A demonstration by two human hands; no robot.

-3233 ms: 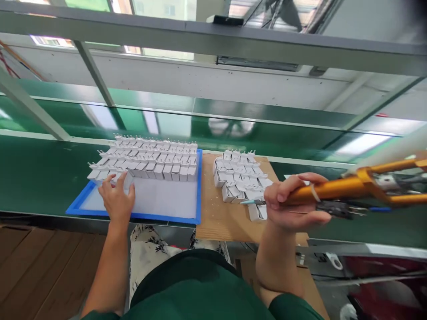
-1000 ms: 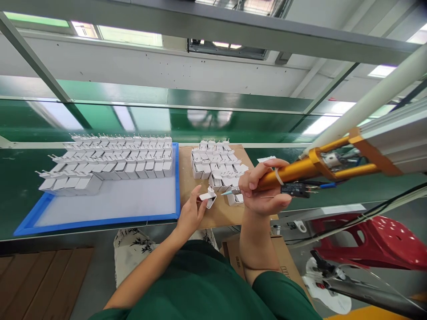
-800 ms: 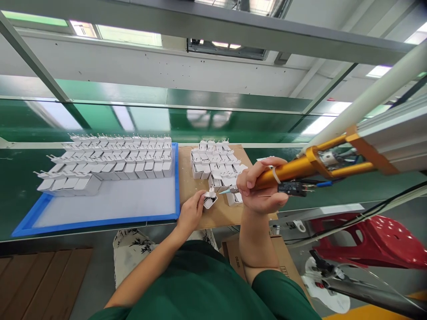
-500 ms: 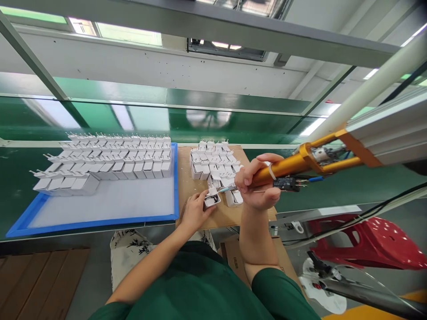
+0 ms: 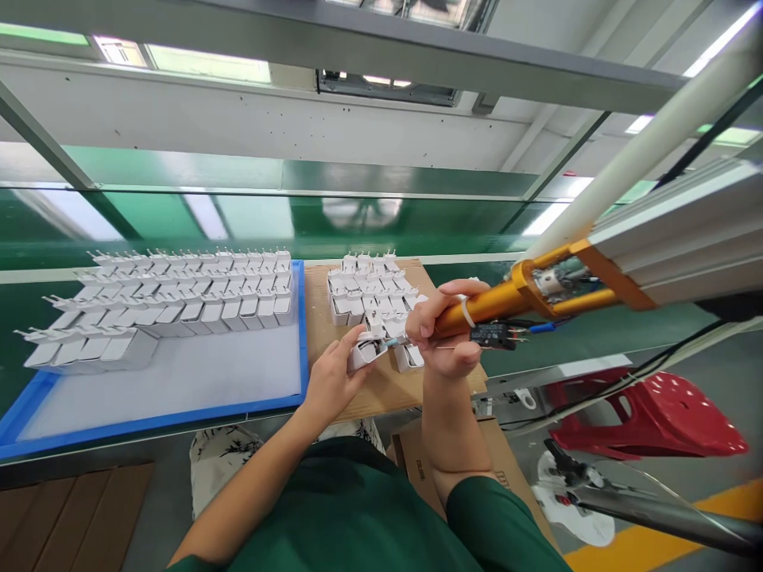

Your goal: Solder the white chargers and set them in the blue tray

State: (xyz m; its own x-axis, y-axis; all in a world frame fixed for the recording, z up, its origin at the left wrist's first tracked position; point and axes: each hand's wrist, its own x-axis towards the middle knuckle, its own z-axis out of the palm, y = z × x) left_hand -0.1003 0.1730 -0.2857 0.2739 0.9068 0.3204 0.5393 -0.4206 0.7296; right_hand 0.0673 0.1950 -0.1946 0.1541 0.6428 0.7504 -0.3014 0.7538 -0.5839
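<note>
My left hand (image 5: 331, 376) grips a small white plug housing (image 5: 360, 355) by its side, over the cardboard sheet (image 5: 381, 401). The housing is open, with dark parts showing inside. Around the gold barrel of a mounted screwdriver (image 5: 492, 306), my right hand (image 5: 444, 330) is wrapped. Its pale blue tip (image 5: 392, 342) reaches the housing; the exact contact point is too small to make out. Just behind both hands stand several rows of white plug housings (image 5: 378, 282) on the cardboard.
On the left, a blue-rimmed tray (image 5: 303, 334) carries several rows of white plug housings (image 5: 220, 290). A grey arm (image 5: 685, 230) supports the screwdriver from the right. A red stool (image 5: 673, 413) and cables are at the right, with a cardboard box (image 5: 494, 445) below the bench.
The whole view has shifted slightly, so the scene appears further left. The screwdriver tip has moved onto or into the housing, which appears tilted a little differently. Both grips stay the same.
</note>
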